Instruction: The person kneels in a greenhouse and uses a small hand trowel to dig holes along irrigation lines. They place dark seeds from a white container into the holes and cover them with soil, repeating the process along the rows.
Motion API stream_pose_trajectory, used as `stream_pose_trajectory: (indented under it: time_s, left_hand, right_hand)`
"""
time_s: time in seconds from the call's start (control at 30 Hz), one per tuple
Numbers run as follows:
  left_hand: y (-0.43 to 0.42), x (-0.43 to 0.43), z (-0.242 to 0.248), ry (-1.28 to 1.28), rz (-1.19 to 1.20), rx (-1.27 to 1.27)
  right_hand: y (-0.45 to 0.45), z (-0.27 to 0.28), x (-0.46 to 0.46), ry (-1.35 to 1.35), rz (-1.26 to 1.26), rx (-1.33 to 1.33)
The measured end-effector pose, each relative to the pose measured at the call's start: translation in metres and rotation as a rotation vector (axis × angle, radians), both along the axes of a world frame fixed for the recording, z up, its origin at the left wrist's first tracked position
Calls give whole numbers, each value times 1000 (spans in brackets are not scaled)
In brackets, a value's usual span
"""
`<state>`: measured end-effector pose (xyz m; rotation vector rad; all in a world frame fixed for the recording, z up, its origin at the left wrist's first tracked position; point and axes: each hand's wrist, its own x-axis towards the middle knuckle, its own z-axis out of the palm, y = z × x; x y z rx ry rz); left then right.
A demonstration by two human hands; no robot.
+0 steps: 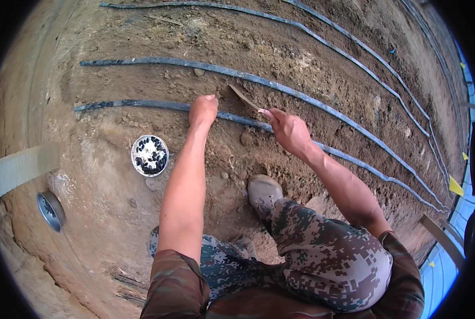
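Note:
My right hand grips the pale handle of a narrow-bladed hand tool, perhaps a trowel seen from its edge. The soil-coloured blade slants up and left, its tip over loose soil between two drip irrigation lines. My left hand is curled into a fist above the nearest drip line, left of the blade. Whatever it may hold is hidden. To the lower left of that fist, a round pale dish stands on the ground with many black seeds inside, mostly near its rim.
A metal bowl holding dark bits sits farther left, near a pale plank or post. More drip lines curve across the soil. My shoe rests close to the nearest line. Yellow tags and blue sheeting show at the right edge.

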<state>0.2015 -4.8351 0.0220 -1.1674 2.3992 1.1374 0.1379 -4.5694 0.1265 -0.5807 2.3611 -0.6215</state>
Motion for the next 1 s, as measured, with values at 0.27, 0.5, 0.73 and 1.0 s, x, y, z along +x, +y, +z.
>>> stream_pose_trajectory:
  time_s: [0.27,0.5,0.73,1.0]
  left_hand:
    - [-17,55,60,383,627,886]
    - [-16,85,82,321,677,957]
    - [-4,78,90,316,717,956]
    - [-24,55,92,418,824,1032]
  right_hand:
    - [4,20,7,54,-79,-71]
    - [-5,27,5,-49,-112,-152]
    - [-8,19,4,68,85,-197]
    - [-17,32,-6,-117,58,-158]
